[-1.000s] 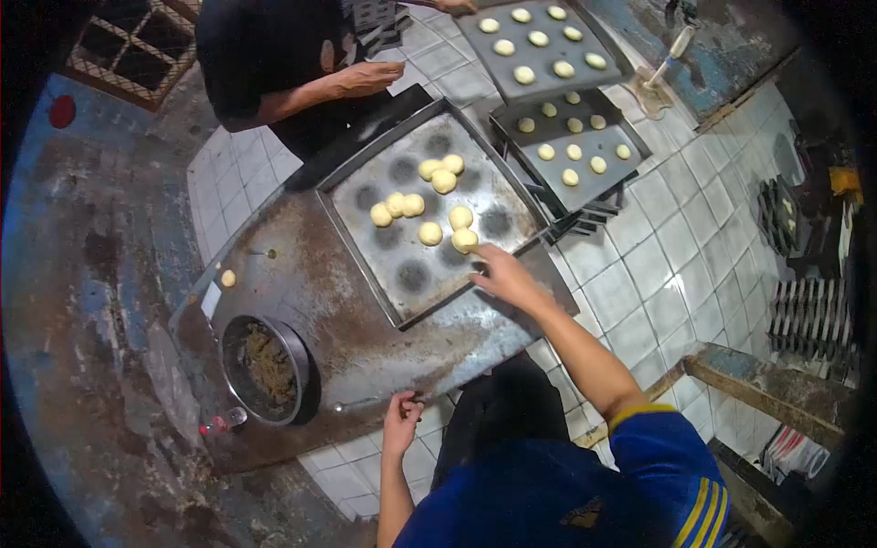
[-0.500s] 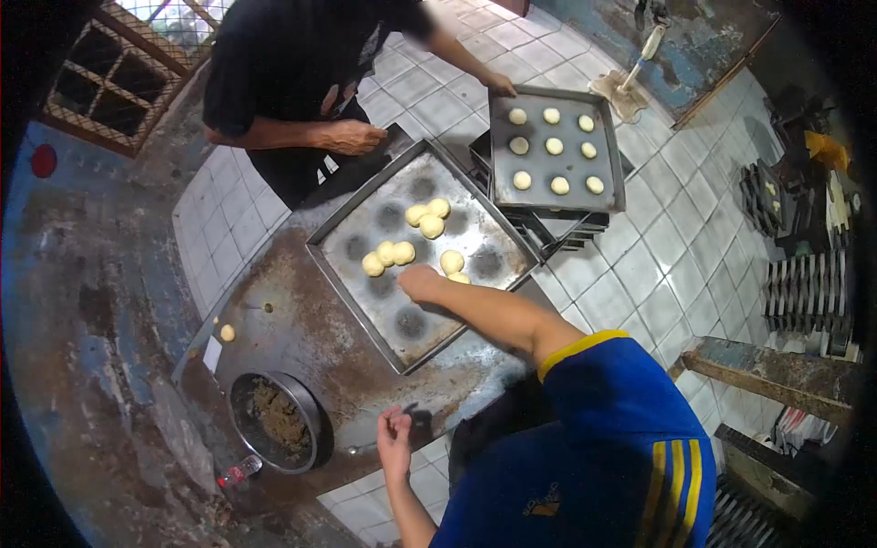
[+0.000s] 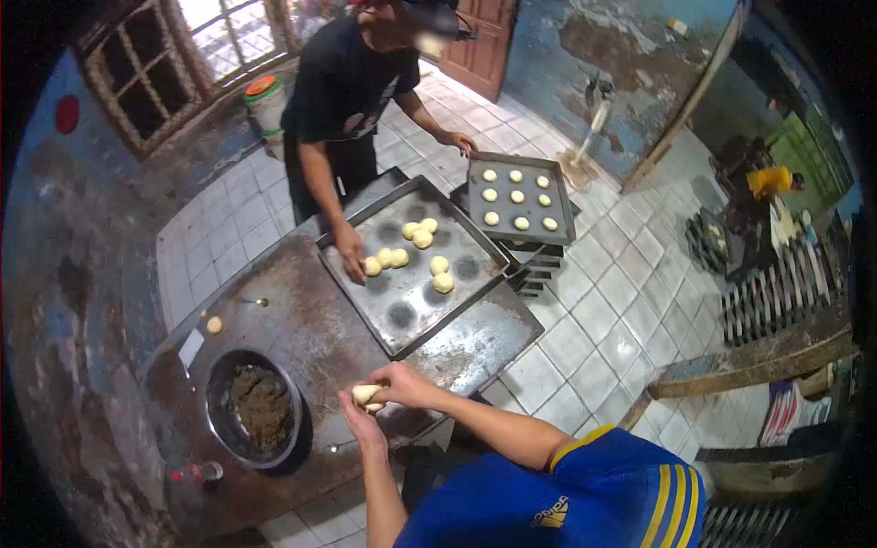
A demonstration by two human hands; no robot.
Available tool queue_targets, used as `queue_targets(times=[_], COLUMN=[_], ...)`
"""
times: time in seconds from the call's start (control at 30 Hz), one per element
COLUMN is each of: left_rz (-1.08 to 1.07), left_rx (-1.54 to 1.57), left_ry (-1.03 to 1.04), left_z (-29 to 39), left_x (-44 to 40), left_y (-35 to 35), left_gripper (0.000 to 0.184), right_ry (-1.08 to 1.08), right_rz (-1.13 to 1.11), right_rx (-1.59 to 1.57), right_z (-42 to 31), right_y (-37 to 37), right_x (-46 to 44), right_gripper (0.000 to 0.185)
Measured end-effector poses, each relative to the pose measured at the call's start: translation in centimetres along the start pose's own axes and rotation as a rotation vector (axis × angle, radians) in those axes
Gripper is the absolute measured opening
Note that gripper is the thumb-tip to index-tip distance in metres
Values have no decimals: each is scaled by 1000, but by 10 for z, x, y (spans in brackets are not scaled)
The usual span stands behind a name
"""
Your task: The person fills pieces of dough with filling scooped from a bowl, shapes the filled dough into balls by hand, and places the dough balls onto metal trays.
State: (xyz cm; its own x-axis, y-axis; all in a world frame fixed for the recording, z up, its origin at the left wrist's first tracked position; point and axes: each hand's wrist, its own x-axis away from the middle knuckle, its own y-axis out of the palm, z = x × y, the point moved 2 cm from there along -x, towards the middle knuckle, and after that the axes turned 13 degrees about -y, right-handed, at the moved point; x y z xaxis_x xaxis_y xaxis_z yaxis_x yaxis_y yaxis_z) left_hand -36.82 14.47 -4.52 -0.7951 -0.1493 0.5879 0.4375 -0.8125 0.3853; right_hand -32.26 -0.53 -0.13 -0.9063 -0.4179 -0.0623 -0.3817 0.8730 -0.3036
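Above the table's front edge, a pale dough ball [image 3: 367, 394] sits between my two hands. My left hand [image 3: 363, 422] cups it from below and the left, and my right hand [image 3: 398, 384] holds it from the right with bent fingers. Beyond them, a large metal tray [image 3: 402, 315] carries several dough balls [image 3: 422, 238] in small groups. A person in black reaches over that tray, one hand [image 3: 349, 254] at its left dough balls and the other on a smaller tray [image 3: 518, 209] of spaced dough balls. A bowl [image 3: 297, 411] of brown filling [image 3: 263, 406] stands left of my hands.
A spoon lies by the bowl, near the table's front edge [image 3: 335, 447]. Left of the bowl are a plastic bottle [image 3: 203, 472], a white card [image 3: 191, 349] and a small dough piece [image 3: 215, 324]. A lidded bucket [image 3: 266, 107] stands by the window, and metal racks [image 3: 776, 292] at the right.
My right hand has left the large tray with a dough ball and met my left hand. The other person's hand has moved onto the large tray. The camera view has shifted, showing more of the room.
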Motion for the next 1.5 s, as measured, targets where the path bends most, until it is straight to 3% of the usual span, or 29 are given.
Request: queue_targets(times=[0.03, 0.1, 0.17, 0.23, 0.37, 0.47, 0.5, 0.57, 0.6, 0.63, 0.7, 0.73, 0.77, 0.83, 0.9, 0.97, 1.0, 1.03, 1.07, 1.1, 1.13, 1.17, 1.2, 1.27, 1.3, 1.37, 1.43, 1.47, 1.5], left_rz=[10, 130, 159, 174, 232, 175, 285, 278, 286, 312, -286, -130, -103, -5, 99, 253, 45, -24, 92, 205, 252, 133, -7, -6, -64, -33, 47, 247, 315], left_rx=[17, -319, -250, -217, -33, 39, -62, -139, 153, 177, 423, 375, 405, 157, 314, 427, 501, 572, 453, 336, 379, -15, -425, -370, -369, -335, -576, -835, -773], left_ry=[10, 123, 144, 360, 379, 412, 459, 470, 314, 333, 273, 368, 382, 383, 364, 311, 257, 259, 243, 206, 170, 332, 491, 626, 483, 376, 411, 647, 667], left_z=[11, 29, 37, 58, 79, 79, 81, 95, 87, 102, 123, 121, 114, 122, 126, 113, 96, 109, 98, 76, 59, 56, 60, 74, 70, 85, 107, 138, 148], left_x=[8, 22, 28, 45, 67, 59, 59, 71, 62, 77, 101, 94, 91, 106, 118, 106, 84, 96, 78, 64, 68, 69, 64, 80, 70, 67, 67, 76, 75], left_y=[-8, -33, -57, -70, -97, -105, -97, -82, -82, -79, -69, -72, -78, -82, -77, -94, -120, -122, -140, -159, -172, -178, -183, -190, -203, -227, -260, -272, -290], left_gripper=[52, 52, 49, 47, 57, 60, 56, 59, 59, 59, 56, 46, 46, 39, 35, 37, 38, 44, 39, 35, 35, 35, 45, 60, 77, 64, 57, 36, 37], right_ry=[-9, -65, -118, -170, -357, -338, -356, -185, -285, -298, -181, -198, -192, -178, -161, -103, -64, -24, -40, 77, 49, 4, -298, -252, -253, -196, -24, -34, -100], right_rz=[-19, 7, -40, -76, -173, 53, 37, 207, 290, 253, 185, 182, 140, 62, 99, -8, -107, -213, -287, -424, -528, -626, -618, -622, -604, -668, -748, -761, -769], right_rx=[6, -59, -79, -105, -244, -130, -131, -260, -267, -273, -474, -573, -566, -530, -580, -432, -436, -437, -451, -493, -393, -296, 135, 260, 397, 453, 281, 310, 401], right_z=[-10, -27, -48, -69, -99, -112, -117, -122, -127, -122, -107, -129, -131, -130, -138, -117, -131, -147, -147, -158, -171, -181, -188, -186, -187, -161, -137, -145, -134], right_y=[15, 44, 72, 90, 121, 138, 141, 142, 140, 140, 139, 132, 128, 131, 140, 142, 137, 134, 139, 141, 146, 154, 162, 188, 198, 218, 244, 262, 282], right_x=[2, 9, 14, 15, 17, 10, 8, -1, -8, -15, -30, -30, -34, -35, -33, -33, -32, -36, -41, -42, -43, -48, -55, -63, -71, -92, -122, -143, -161], right_gripper=[38, 37, 38, 39, 41, 34, 34, 28, 31, 31, 28, 24, 24, 24, 27, 30, 31, 33, 33, 32, 33, 34, 33, 35, 37, 43, 48, 54, 57])
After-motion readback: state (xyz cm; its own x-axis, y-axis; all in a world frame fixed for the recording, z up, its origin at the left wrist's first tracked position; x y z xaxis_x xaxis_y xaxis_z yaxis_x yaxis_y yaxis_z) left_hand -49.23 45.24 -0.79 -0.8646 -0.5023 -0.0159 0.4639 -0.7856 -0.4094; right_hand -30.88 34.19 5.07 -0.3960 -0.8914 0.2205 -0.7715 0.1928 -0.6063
